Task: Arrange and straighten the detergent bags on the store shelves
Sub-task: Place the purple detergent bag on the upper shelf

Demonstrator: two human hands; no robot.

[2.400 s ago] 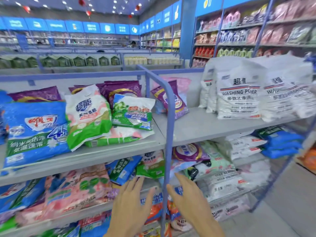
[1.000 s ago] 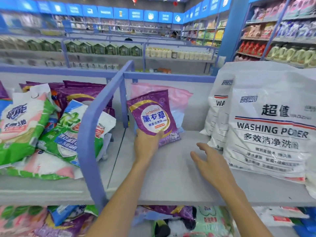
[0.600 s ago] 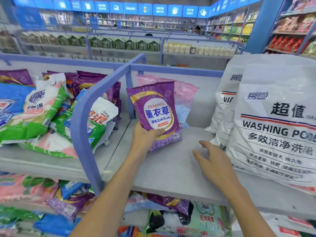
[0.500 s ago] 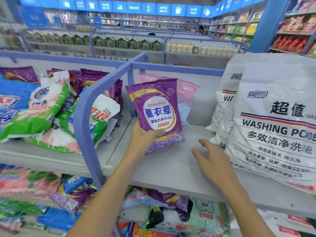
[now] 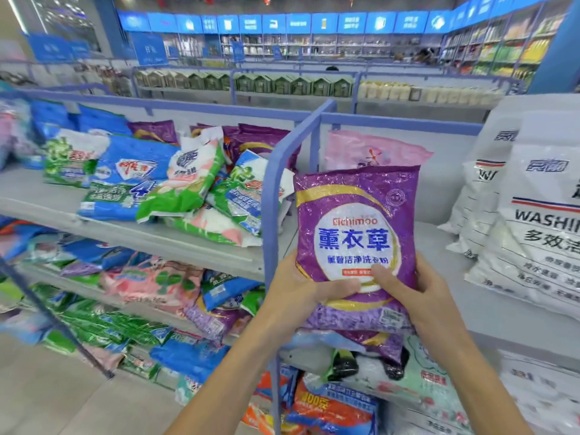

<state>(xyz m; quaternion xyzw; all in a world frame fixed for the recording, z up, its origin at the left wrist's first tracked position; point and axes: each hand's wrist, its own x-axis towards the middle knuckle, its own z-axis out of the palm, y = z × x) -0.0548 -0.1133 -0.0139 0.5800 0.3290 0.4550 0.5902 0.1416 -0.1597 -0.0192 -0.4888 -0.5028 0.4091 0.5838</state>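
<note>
Left hand [image 5: 301, 288] and right hand [image 5: 417, 293] both gripping upright purple Eichimoo detergent bag [image 5: 356, 227], thumbs pressing on front, before gray shelf [image 5: 455, 296].

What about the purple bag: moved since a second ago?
Yes. The purple bag was lifted forward off the grey shelf, away from the pink bag.

This is a shop, a supermarket by the look of it. Grey shelves [image 5: 188, 243] on blue metal frames [image 5: 270, 215] carry heaps of packaged detergent bags [image 5: 185, 183] on several levels. Behind them run more aisles with rows of green cartons [image 5: 282, 84], and along the far wall blue signs [image 5: 273, 23] hang above stocked racks [image 5: 314, 47]. Big white washing powder sacks [image 5: 533, 230] stand to the right.
</note>
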